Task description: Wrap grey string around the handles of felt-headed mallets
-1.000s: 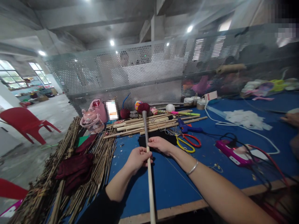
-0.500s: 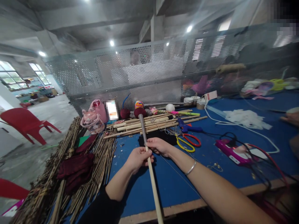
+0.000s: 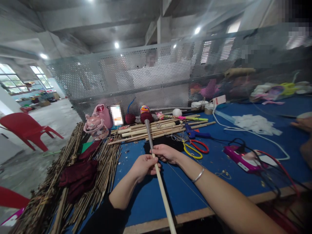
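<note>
Pale stick with grey-covered end, held in both hands

Item: one long, slender pale stick (image 3: 161, 185), wood or cane by its look, with a flared grey section (image 3: 149, 135) at the far end. Material of the grey part: cannot tell.

Position: above the blue worktop (image 3: 136, 208), tilted slightly leftward toward the far side. The near end passes over the worktop's front edge and out of view. The far tip overlaps a maroon ball (image 3: 146, 116) in view; whether they touch cannot be told.

Left hand (image 3: 146, 165): thumb and fingers closed round the bare stick, just below the grey section.

Right hand (image 3: 167, 153): fingertips pinched together at the lower edge of the grey section, close beside the left. Silver bracelet (image 3: 198, 175) on that wrist.

Handling, as judged: light and stiff, not fragile in ordinary use; the smooth bare length may turn between the fingers. The long near end would likely swing if gripped loosely. Best hold: firm on the bare wood just below the join, with a lighter pinch on the grey edge, which could slip or ruck.

Adjacent: black cloth (image 3: 175, 143) behind the right hand; scissors (image 3: 195, 141) with red and yellow handles; blue glue gun (image 3: 191, 131); further pale sticks (image 3: 131, 134) lying crosswise beyond; brown stalks (image 3: 104, 175) and maroon cloth (image 3: 78, 177) to the left.
</note>
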### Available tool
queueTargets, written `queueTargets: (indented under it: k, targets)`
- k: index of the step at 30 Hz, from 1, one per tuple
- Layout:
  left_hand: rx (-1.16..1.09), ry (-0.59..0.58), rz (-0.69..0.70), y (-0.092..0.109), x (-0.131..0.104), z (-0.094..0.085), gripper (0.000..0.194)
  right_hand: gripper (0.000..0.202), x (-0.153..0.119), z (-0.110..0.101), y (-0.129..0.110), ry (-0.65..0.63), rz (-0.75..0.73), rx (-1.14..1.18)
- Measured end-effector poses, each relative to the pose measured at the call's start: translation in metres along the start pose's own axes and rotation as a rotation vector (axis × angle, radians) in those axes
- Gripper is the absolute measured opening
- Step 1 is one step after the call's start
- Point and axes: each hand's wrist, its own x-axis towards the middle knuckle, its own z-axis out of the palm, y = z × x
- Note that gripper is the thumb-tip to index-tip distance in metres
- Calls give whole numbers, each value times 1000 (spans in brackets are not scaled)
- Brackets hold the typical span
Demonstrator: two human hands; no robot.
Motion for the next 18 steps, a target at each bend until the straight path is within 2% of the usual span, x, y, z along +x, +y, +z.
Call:
queueTargets:
  k: [3, 5, 9, 11, 16, 18]
  targets:
    - [-106, -86, -44, 5, -3, 0, 30, 27, -2, -1, -2, -13, -10, 3]
    - [-106, -86, -75, 6, -4, 1, 31, 28, -1, 0, 0, 17, -24, -33]
    - [40, 102, -40, 3, -2, 1, 33, 29, 3, 2, 3, 72, -24, -73]
    - [69, 135, 16, 1, -1, 1, 34, 29, 3, 3, 3, 83, -25, -53]
    - [-19, -63, -20, 0, -1, 1, 25, 27, -1, 4, -1, 47, -1, -90]
    - [-81, -61, -44, -1, -1, 5, 19, 25, -1, 6, -1, 51, -6, -136]
